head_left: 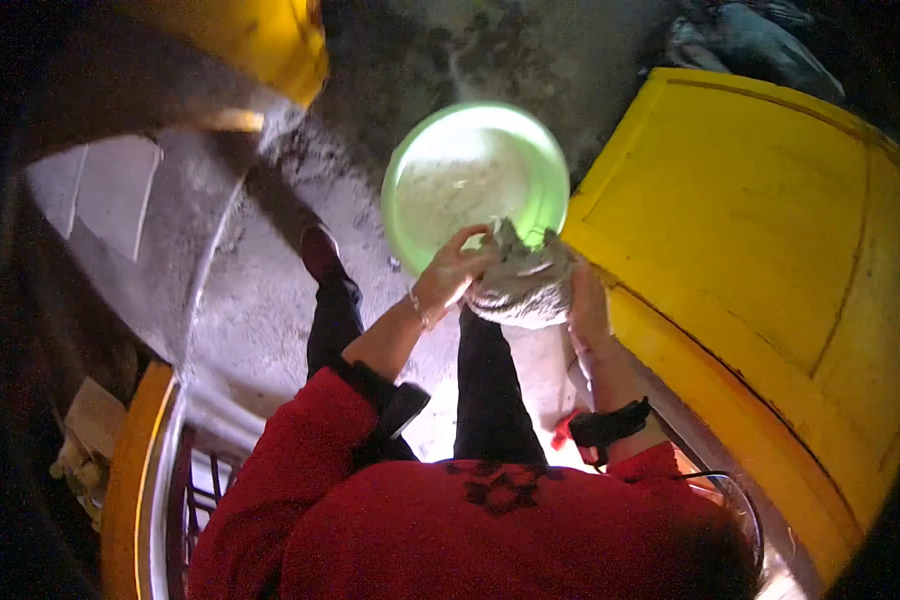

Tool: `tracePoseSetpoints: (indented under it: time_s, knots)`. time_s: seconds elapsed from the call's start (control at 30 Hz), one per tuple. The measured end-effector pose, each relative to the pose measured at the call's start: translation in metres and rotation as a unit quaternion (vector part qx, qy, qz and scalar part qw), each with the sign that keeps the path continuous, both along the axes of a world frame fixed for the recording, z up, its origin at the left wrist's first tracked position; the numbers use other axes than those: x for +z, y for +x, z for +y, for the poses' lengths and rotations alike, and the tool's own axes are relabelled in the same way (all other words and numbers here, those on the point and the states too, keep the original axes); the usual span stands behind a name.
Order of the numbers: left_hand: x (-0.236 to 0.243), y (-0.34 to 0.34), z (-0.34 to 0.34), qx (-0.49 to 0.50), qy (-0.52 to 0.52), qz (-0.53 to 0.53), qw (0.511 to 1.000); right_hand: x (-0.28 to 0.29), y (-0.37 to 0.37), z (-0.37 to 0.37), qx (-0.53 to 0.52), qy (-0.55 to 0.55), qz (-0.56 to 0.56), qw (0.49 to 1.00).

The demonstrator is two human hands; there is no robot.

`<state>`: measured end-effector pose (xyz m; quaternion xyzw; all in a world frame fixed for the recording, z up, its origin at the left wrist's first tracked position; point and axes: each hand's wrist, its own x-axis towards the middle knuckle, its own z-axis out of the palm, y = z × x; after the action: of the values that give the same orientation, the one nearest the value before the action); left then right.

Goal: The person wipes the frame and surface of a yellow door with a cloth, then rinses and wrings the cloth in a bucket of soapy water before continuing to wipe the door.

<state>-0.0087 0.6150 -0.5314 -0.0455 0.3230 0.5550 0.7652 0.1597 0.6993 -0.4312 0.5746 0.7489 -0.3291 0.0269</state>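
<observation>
I grip a lumpy grey mass [520,285], like clay or wet cloth, between my two hands, just over the near rim of a round green plastic basin [415,170] with a pale inside. My left hand [450,275] holds its left side with curled fingers. My right hand [587,300] is on its right side, the fingertips partly hidden by the mass.
Big yellow panels [740,230] stand on the right, another yellow piece [270,45] at upper left. A curved grey structure [120,240] and railing [200,475] line the left. Dark crumpled material [745,50] lies at upper right. My legs stand on the dusty floor [250,310].
</observation>
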Motion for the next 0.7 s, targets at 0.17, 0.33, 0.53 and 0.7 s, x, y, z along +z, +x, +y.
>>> tracePoseSetpoints:
  time_s: [0.17,0.33,0.53,0.7]
  knots:
    - [0.048,-0.019,-0.009,0.026,-0.034,0.153,0.987,0.030,0.013,0.000,0.012,0.082,0.075,0.994]
    - [0.115,-0.019,-0.033,0.135,-0.108,0.121,0.977,0.139,-0.023,0.003,0.012,-0.057,0.202,0.978]
    - [0.153,-0.009,-0.075,0.156,-0.039,0.325,0.932,0.200,-0.005,0.011,0.115,-0.086,0.314,0.938]
    - [0.221,-0.030,-0.122,0.127,-0.062,0.385,0.912,0.262,0.011,0.016,0.237,0.026,0.417,0.877]
